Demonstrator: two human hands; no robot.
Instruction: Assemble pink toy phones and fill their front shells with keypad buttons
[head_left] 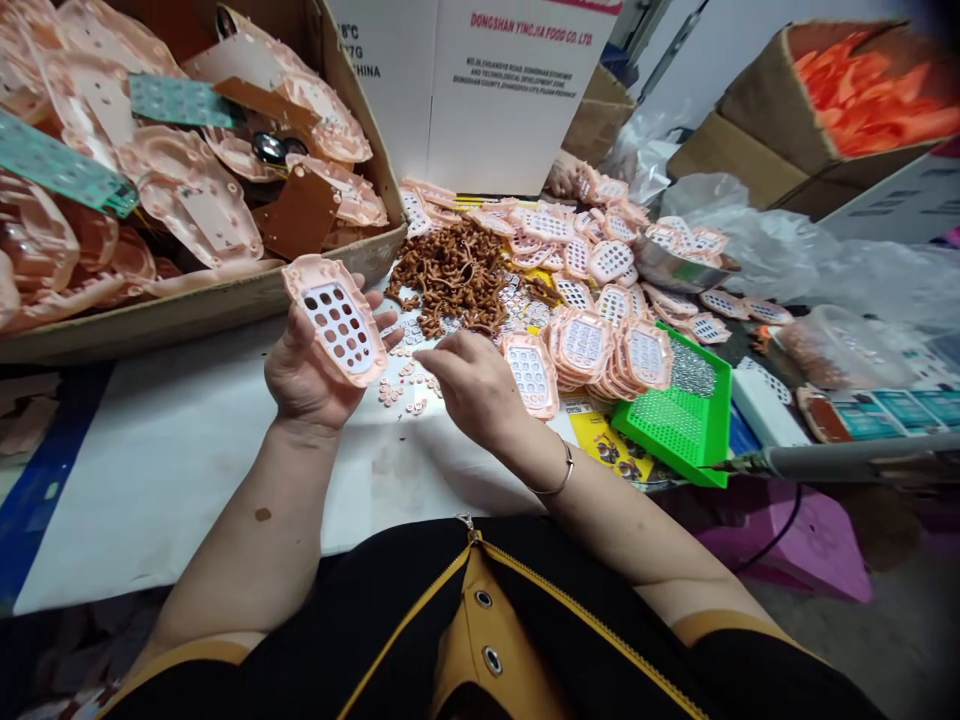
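On the left, my left hand holds a pale pink plastic shell with a white panel full of round holes. My palm lies behind the shell, thumb at its left edge. My right hand hovers over the white table, fingers bent down and pinched together. Whatever its fingertips hold, if anything, cannot be made out. Beneath them lie small pale button pieces. Beside my right hand rests another pink shell with pale buttons filling its holes. Stacked shells stand just to its right.
A cardboard box of shells and green circuit boards stands at left. Brown parts are heaped behind my hands. A green tray with small metal pieces lies at right. Another person's hand is at the back, near piled shells.
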